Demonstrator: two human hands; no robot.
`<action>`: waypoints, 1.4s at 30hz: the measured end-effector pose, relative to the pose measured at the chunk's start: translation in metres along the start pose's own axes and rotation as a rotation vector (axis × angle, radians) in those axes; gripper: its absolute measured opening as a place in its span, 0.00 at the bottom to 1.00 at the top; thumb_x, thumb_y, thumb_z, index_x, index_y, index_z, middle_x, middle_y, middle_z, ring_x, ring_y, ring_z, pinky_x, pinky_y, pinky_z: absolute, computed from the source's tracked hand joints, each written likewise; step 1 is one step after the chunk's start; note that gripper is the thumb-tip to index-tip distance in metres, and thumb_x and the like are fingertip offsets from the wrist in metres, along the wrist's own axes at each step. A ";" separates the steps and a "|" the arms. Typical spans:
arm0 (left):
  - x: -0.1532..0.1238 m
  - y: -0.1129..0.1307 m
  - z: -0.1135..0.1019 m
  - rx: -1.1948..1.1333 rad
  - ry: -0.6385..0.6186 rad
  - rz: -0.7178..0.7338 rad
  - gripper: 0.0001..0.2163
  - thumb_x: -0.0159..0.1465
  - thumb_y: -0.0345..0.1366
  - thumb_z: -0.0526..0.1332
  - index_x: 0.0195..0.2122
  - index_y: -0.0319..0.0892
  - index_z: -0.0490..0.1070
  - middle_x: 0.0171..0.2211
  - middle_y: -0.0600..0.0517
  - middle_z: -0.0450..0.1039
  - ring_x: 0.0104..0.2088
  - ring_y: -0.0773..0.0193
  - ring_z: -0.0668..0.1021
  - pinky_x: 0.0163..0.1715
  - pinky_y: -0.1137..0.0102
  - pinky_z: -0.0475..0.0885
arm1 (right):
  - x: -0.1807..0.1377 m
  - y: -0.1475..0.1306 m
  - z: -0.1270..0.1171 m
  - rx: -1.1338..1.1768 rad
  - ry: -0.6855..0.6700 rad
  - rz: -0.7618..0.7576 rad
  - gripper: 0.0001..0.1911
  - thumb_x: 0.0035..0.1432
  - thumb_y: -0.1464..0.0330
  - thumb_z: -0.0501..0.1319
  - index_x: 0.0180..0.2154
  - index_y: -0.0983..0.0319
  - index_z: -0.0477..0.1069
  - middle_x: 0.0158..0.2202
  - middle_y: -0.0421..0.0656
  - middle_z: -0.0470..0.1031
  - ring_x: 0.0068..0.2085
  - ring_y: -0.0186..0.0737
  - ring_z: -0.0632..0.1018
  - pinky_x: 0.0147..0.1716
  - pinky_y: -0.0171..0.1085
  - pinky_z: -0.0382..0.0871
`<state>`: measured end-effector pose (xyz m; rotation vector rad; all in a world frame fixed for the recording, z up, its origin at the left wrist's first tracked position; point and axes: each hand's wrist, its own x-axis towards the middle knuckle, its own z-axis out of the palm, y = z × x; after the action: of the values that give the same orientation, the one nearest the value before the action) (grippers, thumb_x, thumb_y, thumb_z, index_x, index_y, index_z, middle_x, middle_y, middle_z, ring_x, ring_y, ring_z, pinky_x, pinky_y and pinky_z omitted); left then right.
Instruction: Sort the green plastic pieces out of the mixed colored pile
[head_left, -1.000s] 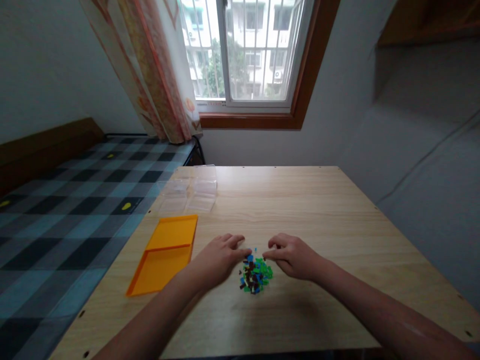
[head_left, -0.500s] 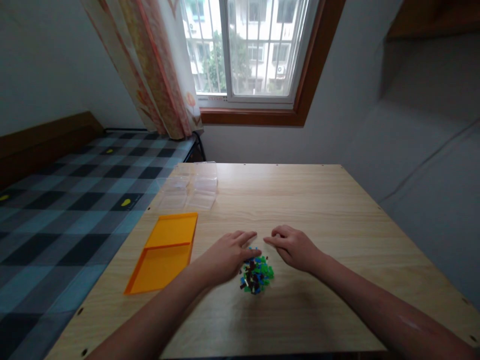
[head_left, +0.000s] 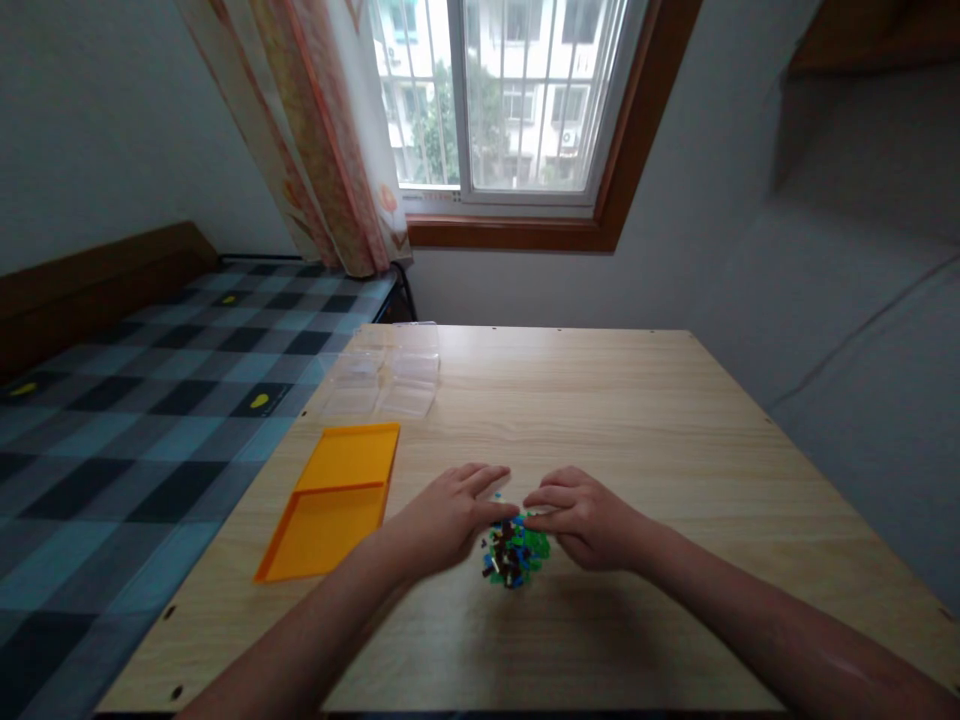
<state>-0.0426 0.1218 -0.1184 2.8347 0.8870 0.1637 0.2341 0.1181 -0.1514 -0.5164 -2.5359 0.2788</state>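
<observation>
A small heap of tiny green, blue and dark brown pieces (head_left: 514, 555) lies on the wooden table (head_left: 615, 420) near its front edge. My left hand (head_left: 448, 515) rests palm down on the heap's left side, fingers stretched and touching its top. My right hand (head_left: 581, 518) sits on the heap's right side with fingers curled, fingertips at the pile's upper edge, almost meeting the left fingertips. Whether either hand pinches a piece is too small to tell.
An orange two-part tray (head_left: 334, 500) lies on the table left of my hands. Clear plastic containers (head_left: 390, 383) stand behind it near the far left corner. A bed with a checked cover (head_left: 135, 400) runs along the table's left side. A window and curtain are behind.
My right hand has come down and left onto the pile's right edge. My left hand stays at the pile's left side, and the fingertips of both hands have closed in over the heap.
</observation>
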 end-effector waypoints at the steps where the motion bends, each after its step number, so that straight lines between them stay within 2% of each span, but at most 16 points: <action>1: 0.000 0.002 0.001 -0.007 -0.006 0.014 0.26 0.63 0.25 0.63 0.61 0.56 0.72 0.66 0.44 0.66 0.62 0.48 0.71 0.61 0.52 0.69 | 0.000 0.001 0.000 -0.010 -0.013 0.001 0.19 0.65 0.73 0.53 0.51 0.57 0.77 0.49 0.46 0.79 0.46 0.47 0.75 0.48 0.49 0.68; 4: 0.000 0.005 0.005 -0.026 -0.018 0.029 0.30 0.61 0.24 0.64 0.63 0.58 0.70 0.66 0.43 0.65 0.62 0.44 0.71 0.60 0.49 0.69 | -0.001 0.004 0.003 -0.025 -0.039 0.012 0.21 0.64 0.74 0.53 0.53 0.56 0.76 0.49 0.46 0.79 0.46 0.47 0.75 0.48 0.49 0.68; 9: -0.001 0.003 0.006 -0.045 -0.001 0.014 0.25 0.60 0.24 0.64 0.57 0.53 0.76 0.66 0.42 0.65 0.63 0.42 0.71 0.60 0.47 0.68 | -0.003 0.016 0.007 -0.026 -0.041 0.061 0.19 0.63 0.73 0.55 0.50 0.57 0.78 0.50 0.47 0.78 0.47 0.48 0.75 0.49 0.50 0.68; 13: 0.000 0.002 0.004 -0.065 0.023 0.006 0.23 0.59 0.23 0.64 0.53 0.53 0.78 0.65 0.44 0.66 0.62 0.45 0.71 0.60 0.50 0.68 | -0.004 0.027 0.001 -0.042 0.036 0.133 0.20 0.62 0.75 0.55 0.50 0.57 0.78 0.51 0.49 0.77 0.48 0.48 0.75 0.50 0.52 0.68; 16: 0.002 0.001 0.003 -0.070 0.050 -0.021 0.21 0.63 0.25 0.62 0.54 0.51 0.78 0.64 0.43 0.67 0.62 0.46 0.71 0.60 0.51 0.69 | -0.008 0.030 -0.007 -0.039 0.126 0.190 0.20 0.62 0.77 0.55 0.51 0.58 0.78 0.49 0.49 0.77 0.48 0.47 0.75 0.49 0.50 0.69; 21: 0.010 -0.001 0.000 -0.078 0.067 -0.070 0.16 0.67 0.27 0.58 0.52 0.46 0.78 0.58 0.43 0.74 0.55 0.49 0.76 0.56 0.53 0.71 | -0.012 0.028 -0.008 -0.058 0.183 0.281 0.11 0.66 0.72 0.59 0.44 0.58 0.80 0.40 0.48 0.79 0.41 0.44 0.77 0.44 0.46 0.71; 24: 0.016 0.000 -0.003 -0.097 0.053 -0.082 0.13 0.66 0.28 0.59 0.48 0.46 0.79 0.51 0.46 0.78 0.50 0.53 0.78 0.53 0.59 0.72 | -0.010 0.032 -0.004 -0.088 0.171 0.356 0.10 0.66 0.68 0.62 0.46 0.58 0.80 0.42 0.49 0.79 0.44 0.46 0.77 0.46 0.47 0.70; 26: 0.024 0.000 -0.004 -0.111 0.043 -0.100 0.11 0.67 0.29 0.60 0.46 0.46 0.80 0.46 0.48 0.79 0.46 0.56 0.79 0.49 0.64 0.73 | -0.009 0.037 -0.001 -0.096 0.151 0.381 0.12 0.65 0.66 0.65 0.49 0.59 0.79 0.45 0.49 0.79 0.46 0.48 0.77 0.49 0.48 0.70; 30: 0.043 -0.005 -0.002 -0.126 0.040 -0.198 0.09 0.66 0.32 0.61 0.43 0.45 0.81 0.41 0.49 0.80 0.40 0.58 0.80 0.43 0.67 0.73 | -0.004 0.043 0.002 -0.097 0.070 0.383 0.22 0.58 0.60 0.72 0.53 0.59 0.78 0.48 0.49 0.79 0.49 0.50 0.76 0.49 0.48 0.69; 33: 0.052 -0.009 0.002 -0.135 0.047 -0.275 0.08 0.62 0.32 0.64 0.41 0.45 0.82 0.38 0.49 0.81 0.38 0.57 0.81 0.40 0.67 0.73 | 0.000 0.042 0.006 -0.095 0.030 0.362 0.26 0.55 0.57 0.74 0.53 0.58 0.78 0.45 0.48 0.79 0.47 0.49 0.76 0.48 0.47 0.67; 37: 0.051 -0.013 0.003 -0.153 0.084 -0.341 0.08 0.62 0.32 0.63 0.39 0.44 0.82 0.37 0.48 0.80 0.38 0.56 0.81 0.39 0.66 0.73 | 0.008 0.046 0.013 -0.083 0.025 0.323 0.19 0.57 0.59 0.73 0.49 0.57 0.80 0.41 0.46 0.79 0.44 0.45 0.76 0.46 0.44 0.66; 40: 0.044 -0.015 0.002 -0.175 0.118 -0.364 0.09 0.63 0.32 0.62 0.41 0.43 0.81 0.38 0.48 0.80 0.38 0.56 0.80 0.39 0.66 0.73 | 0.019 0.060 0.019 -0.067 0.045 0.297 0.12 0.59 0.62 0.72 0.44 0.57 0.82 0.38 0.45 0.78 0.41 0.43 0.76 0.44 0.42 0.66; 42: 0.040 -0.014 0.001 -0.197 0.126 -0.351 0.08 0.64 0.32 0.62 0.41 0.43 0.81 0.38 0.48 0.80 0.38 0.57 0.80 0.40 0.66 0.73 | 0.026 0.071 0.021 -0.054 0.064 0.283 0.11 0.60 0.63 0.72 0.44 0.58 0.82 0.37 0.45 0.78 0.40 0.42 0.76 0.43 0.42 0.67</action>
<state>-0.0176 0.1559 -0.1202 2.4645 1.2989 0.3636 0.2238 0.1907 -0.1779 -0.8927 -2.4111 0.2918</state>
